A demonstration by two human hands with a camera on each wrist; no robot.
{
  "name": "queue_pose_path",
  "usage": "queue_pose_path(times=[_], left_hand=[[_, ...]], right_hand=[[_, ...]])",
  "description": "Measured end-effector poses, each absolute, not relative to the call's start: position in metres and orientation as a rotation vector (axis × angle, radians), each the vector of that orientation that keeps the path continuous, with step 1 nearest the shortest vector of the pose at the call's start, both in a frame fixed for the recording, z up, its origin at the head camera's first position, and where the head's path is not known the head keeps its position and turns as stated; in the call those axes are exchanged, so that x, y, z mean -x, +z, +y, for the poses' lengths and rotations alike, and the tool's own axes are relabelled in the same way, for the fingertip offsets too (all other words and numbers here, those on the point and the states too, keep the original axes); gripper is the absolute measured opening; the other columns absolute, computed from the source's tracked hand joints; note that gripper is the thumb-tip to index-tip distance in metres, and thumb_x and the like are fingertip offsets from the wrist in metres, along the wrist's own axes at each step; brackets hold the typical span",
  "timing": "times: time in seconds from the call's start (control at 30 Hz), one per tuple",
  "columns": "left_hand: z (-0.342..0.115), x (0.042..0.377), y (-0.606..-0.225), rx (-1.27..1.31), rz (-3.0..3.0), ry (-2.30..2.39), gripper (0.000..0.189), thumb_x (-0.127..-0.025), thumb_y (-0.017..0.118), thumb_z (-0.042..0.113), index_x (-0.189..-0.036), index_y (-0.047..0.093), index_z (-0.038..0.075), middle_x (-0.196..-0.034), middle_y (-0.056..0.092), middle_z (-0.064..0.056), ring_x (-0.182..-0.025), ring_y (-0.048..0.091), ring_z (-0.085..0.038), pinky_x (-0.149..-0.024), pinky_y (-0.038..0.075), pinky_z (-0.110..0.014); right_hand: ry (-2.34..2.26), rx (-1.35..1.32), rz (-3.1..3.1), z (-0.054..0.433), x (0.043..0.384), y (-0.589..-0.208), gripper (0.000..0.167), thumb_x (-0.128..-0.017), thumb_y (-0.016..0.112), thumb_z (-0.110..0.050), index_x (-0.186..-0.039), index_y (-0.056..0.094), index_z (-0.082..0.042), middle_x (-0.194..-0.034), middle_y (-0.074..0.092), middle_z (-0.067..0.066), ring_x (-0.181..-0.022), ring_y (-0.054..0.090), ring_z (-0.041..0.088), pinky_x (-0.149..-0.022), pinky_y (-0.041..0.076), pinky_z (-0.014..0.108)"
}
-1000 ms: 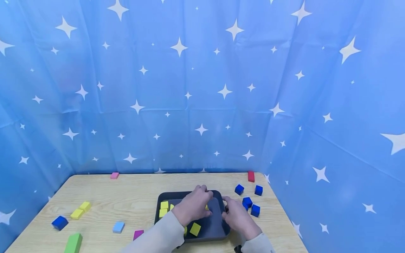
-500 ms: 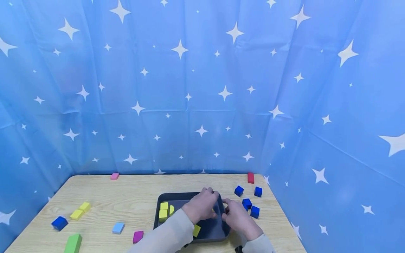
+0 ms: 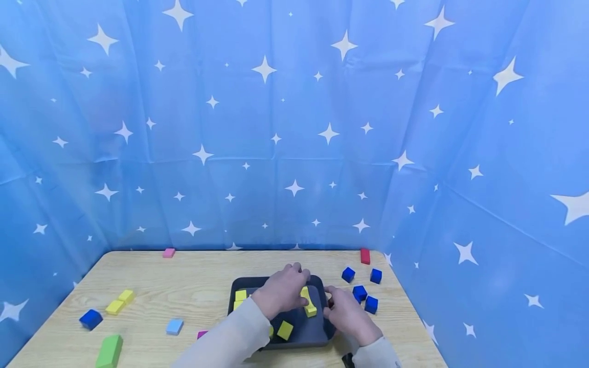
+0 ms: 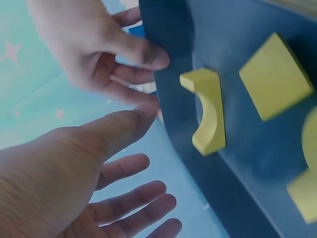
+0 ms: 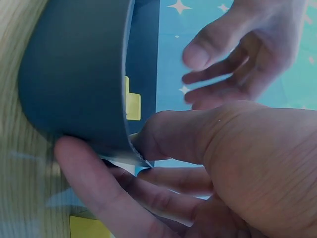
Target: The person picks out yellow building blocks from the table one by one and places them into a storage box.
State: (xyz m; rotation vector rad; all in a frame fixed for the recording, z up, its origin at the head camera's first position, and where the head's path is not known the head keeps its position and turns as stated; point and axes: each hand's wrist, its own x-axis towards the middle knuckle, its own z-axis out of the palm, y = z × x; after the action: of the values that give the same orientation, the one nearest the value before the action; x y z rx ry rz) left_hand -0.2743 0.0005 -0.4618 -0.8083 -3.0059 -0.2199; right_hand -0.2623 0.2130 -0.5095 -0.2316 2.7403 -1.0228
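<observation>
A dark tray (image 3: 317,337) stands on the table with several yellow blocks in it. My right hand (image 3: 347,314) grips its right wall, thumb over the rim and fingers outside, as the right wrist view shows. Above the tray is my left hand (image 3: 282,291), its fingers loosely spread and holding nothing. Just right of its thumb, a yellow arch-shaped block (image 4: 213,111) lies along the tray's right side. A yellow square block (image 4: 275,77) lies nearby, and a yellow rounded block (image 4: 311,141) is partly cut off. My left hand and sleeve hide part of the tray in the head view.
Several blue cubes (image 3: 371,305) and a red block (image 3: 365,256) lie right of the tray. Leftward are a light blue block (image 3: 174,326), a green block (image 3: 109,351), a blue block (image 3: 91,319) and yellow blocks (image 3: 115,306). A starred curtain (image 3: 294,128) borders the table.
My left hand moved right to the tray's right side, then back left, leaving the arch-shaped block in plain view there. My right hand keeps its hold on the tray.
</observation>
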Motion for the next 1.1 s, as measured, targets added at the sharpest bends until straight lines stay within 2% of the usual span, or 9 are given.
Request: queue_pose_path(times=[0.17, 0.5, 0.83, 1.1], left_hand=[[-0.020, 0.275, -0.456, 0.805, -2.986, -0.277, 0.048, -0.102, 0.094, 0.038, -0.140, 0.078, 0.013, -0.128, 0.075, -0.007, -0.110, 0.072, -0.022, -0.087, 0.070, -0.033], [-0.070, 0.267, -0.452, 0.791, -2.862, -0.410, 0.039, -0.100, 0.096, 0.028, -0.131, 0.081, 0.009, -0.121, 0.076, -0.010, -0.105, 0.074, -0.027, -0.081, 0.069, -0.041], [-0.133, 0.264, -0.461, 0.598, -2.836, -0.468, 0.034, -0.099, 0.096, 0.024, -0.125, 0.082, 0.007, -0.120, 0.077, -0.012, -0.098, 0.073, -0.023, -0.085, 0.069, -0.046], [-0.184, 0.260, -0.470, 0.466, -2.851, -0.530, 0.033, -0.101, 0.093, 0.022, -0.129, 0.081, 0.008, -0.124, 0.078, -0.013, -0.103, 0.076, -0.025, -0.089, 0.071, -0.048]], right_hand=[[-1.027, 0.214, 2.737, 0.215, 0.263, -0.511, 0.060, -0.105, 0.078, 0.003, -0.162, 0.060, 0.006, -0.114, 0.081, 0.019, -0.087, 0.077, 0.024, -0.064, 0.070, 0.039], [-1.041, 0.211, 2.735, 0.213, 0.262, -0.509, 0.062, -0.106, 0.076, 0.005, -0.165, 0.057, 0.005, -0.121, 0.080, 0.025, -0.080, 0.079, 0.022, -0.054, 0.067, 0.035], [-1.036, 0.186, 2.735, 0.211, 0.261, -0.507, 0.062, -0.106, 0.076, 0.005, -0.165, 0.057, 0.004, -0.122, 0.079, 0.025, -0.083, 0.078, 0.023, -0.055, 0.067, 0.035], [-1.031, 0.179, 2.733, 0.210, 0.260, -0.509, 0.062, -0.107, 0.076, 0.004, -0.166, 0.057, 0.002, -0.124, 0.079, 0.025, -0.084, 0.078, 0.023, -0.055, 0.067, 0.036]])
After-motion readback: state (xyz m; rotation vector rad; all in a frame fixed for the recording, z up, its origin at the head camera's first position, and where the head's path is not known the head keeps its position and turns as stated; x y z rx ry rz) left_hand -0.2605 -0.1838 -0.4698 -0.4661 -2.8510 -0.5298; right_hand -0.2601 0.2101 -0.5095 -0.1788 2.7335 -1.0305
